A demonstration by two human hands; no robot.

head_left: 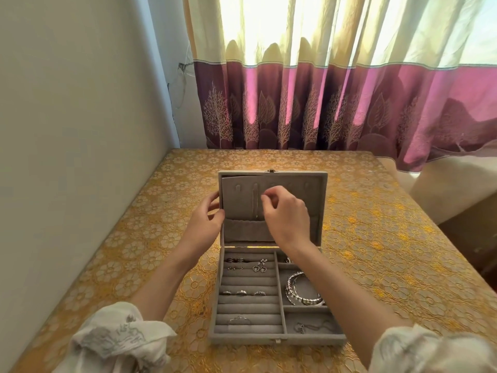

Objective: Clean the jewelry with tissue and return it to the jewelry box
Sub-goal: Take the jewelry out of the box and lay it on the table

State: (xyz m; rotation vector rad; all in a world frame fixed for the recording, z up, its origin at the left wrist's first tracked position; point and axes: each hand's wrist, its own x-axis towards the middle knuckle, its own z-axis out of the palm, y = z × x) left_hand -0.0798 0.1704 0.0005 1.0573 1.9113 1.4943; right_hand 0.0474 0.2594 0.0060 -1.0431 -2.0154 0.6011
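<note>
Head view: jewelry box (pixel 277 339) sits open on the table (pixel 376 238), lid (pixel 321 205) upright. Left hand (pixel 207 216) grips the lid's left edge, bracing it. Right hand (pixel 285 211) pinches at the necklace panel (pixel 242 200) inside the lid; can't tell if the grip holds a chain, too fine to see. Rings (pixel 243 292), earrings (pixel 259 266) and bracelets (pixel 301 289) lie in the tray compartments.

Risks, my read:
- A pull on a hooked chain could snag or kink it.
- If the left grip slips, the lid could drop onto the right wrist.
- No tissue in view, so wiping can't start.
</note>
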